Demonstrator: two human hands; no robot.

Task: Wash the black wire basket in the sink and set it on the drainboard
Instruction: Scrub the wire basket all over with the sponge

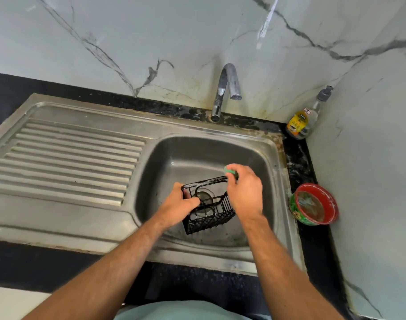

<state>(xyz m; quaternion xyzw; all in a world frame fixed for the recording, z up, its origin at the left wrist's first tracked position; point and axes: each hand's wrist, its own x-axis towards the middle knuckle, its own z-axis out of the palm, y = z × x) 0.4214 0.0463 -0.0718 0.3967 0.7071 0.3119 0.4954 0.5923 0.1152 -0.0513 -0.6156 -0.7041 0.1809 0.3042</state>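
Scrub step: left hand (182,203) grips black wire basket (209,205) held tilted over the sink (264,155) bowl, right hand (242,189) pinches green sponge (230,170) on far rim; best to keep left grip firm, work every wire, rinse under faucet (225,91).

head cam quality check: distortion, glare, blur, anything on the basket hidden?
Head view: wide-angle bowing curves the drainboard and counter edges; soft even light, faint glare streak on the wall tile; the left hand and right hand look sharp, no motion blur; the right hand hides the basket's far corner and most of the green sponge.
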